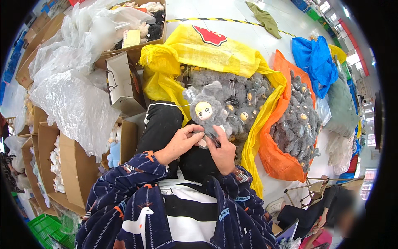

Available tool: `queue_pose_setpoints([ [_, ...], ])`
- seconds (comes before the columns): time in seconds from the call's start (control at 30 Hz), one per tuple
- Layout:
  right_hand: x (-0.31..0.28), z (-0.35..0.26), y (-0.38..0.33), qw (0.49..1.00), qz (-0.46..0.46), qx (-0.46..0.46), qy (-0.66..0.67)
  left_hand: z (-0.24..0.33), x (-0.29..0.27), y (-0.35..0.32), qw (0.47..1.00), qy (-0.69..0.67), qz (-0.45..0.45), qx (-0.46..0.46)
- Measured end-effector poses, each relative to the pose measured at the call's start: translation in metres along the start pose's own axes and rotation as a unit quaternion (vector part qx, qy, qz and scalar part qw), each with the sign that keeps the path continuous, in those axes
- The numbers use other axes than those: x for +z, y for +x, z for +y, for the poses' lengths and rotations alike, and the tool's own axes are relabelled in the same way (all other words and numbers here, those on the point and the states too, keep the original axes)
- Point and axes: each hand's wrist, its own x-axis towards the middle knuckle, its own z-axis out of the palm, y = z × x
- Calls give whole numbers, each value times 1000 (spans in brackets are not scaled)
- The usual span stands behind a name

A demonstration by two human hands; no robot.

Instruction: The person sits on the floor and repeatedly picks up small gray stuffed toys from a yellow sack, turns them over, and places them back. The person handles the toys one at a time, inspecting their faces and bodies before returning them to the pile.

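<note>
A grey fluffy plush doll (212, 98) with a yellow-haired face lies face up above my lap, its head pointing away from me. My left hand (182, 143) pinches the doll's lower end, with a small pale foot showing beside the fingertips. From the other side my right hand (223, 150) grips the same lower part between thumb and fingers. What exactly lies between the fingertips is partly hidden. A thin white cord runs left from the doll across my dark trouser leg. Just beyond the doll, a yellow woven sack (249, 64) holds many similar grey plush dolls (244, 93).
An orange sack (267, 154) full of grey plush dolls stands to the right, near a blue bag (315, 62). Cardboard boxes (74, 168), clear plastic sheeting (72, 99) and an open white box (120, 81) fill the left. Another person (309, 211) sits at lower right.
</note>
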Motion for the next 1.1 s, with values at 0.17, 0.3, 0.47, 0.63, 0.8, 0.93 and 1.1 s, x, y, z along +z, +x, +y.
queue_pose_setpoints([
  [0.17,-2,-4,3,1000,9,-1,-12,-1,1,7,999,-43,13,6],
  [0.3,-14,6,-2,996,82,10,10,-5,-12,-3,1000,-2,-25,1],
  [0.47,-25,-2,-25,998,-41,45,24,-5,-15,-32,998,-44,3,-47],
  [0.63,-21,11,-49,972,-182,56,138,-3,-4,-37,998,-42,-34,-40],
  [0.8,-31,15,-48,964,-131,79,220,-7,-4,-37,998,-3,-62,-13],
  [0.93,-33,-2,-18,929,68,219,290,-12,-7,-41,995,32,-92,-24],
  [1.1,-24,-24,7,914,138,206,322,-14,-7,-47,980,95,-171,-24],
])
